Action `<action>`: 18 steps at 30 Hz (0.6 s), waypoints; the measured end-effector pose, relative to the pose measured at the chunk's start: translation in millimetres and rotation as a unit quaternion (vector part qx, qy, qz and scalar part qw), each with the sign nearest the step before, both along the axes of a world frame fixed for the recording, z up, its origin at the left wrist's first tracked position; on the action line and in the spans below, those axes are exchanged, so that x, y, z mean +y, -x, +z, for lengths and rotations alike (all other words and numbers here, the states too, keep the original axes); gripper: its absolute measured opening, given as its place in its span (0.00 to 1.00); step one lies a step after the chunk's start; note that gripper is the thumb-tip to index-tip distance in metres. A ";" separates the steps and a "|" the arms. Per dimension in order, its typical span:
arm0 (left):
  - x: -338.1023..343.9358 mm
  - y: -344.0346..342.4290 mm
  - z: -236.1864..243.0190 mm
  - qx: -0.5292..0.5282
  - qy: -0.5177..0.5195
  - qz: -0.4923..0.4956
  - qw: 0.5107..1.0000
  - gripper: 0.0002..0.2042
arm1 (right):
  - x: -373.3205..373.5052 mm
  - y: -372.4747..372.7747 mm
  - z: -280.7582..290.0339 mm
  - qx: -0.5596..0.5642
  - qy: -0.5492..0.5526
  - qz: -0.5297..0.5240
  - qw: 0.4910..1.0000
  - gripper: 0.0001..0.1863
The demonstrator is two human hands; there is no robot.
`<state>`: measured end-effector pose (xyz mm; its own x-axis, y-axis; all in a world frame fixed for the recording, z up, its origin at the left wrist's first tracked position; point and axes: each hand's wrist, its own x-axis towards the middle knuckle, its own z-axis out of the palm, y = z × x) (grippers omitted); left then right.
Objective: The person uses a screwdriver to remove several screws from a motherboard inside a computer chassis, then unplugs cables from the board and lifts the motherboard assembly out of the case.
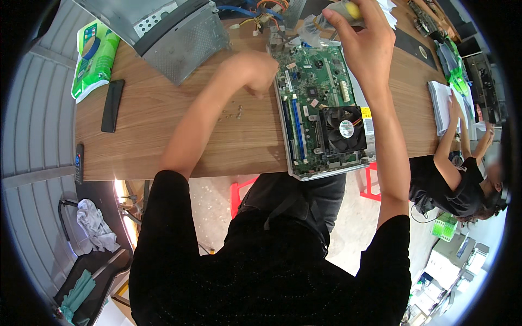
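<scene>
Left hand (255, 73) is curled, fingertips pinched at the motherboard (321, 108) edge; what is pinched cannot be told. Right hand (361, 38) is closed on a yellow-handled tool (348, 10) beyond it. Board judged stiff, light, fragile: best held by edges, clear of the fan (343, 129). Loose screws (232, 113) lie just below the left grip.

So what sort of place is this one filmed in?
Probably a computer repair workshop. A green circuit board with a cooling fan lies on the wooden table, a metal computer case sits opened, and loose screws lie near the left hand.
</scene>
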<state>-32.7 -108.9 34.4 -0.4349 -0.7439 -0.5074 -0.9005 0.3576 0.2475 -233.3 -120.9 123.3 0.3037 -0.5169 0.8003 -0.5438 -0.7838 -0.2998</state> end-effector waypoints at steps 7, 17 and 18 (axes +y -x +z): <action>2.9 -27.2 17.8 0.017 0.184 0.078 0.980 0.07 | -0.7 -4.5 -2.7 -0.005 -0.011 0.006 1.000 0.20; -5.9 -25.1 31.9 0.260 0.272 0.194 0.906 0.10 | 0.8 -6.2 3.5 0.002 -0.002 0.019 1.000 0.21; -6.0 -23.7 32.8 0.261 0.270 0.198 0.906 0.11 | 0.3 -6.7 3.3 0.005 -0.008 0.016 1.000 0.21</action>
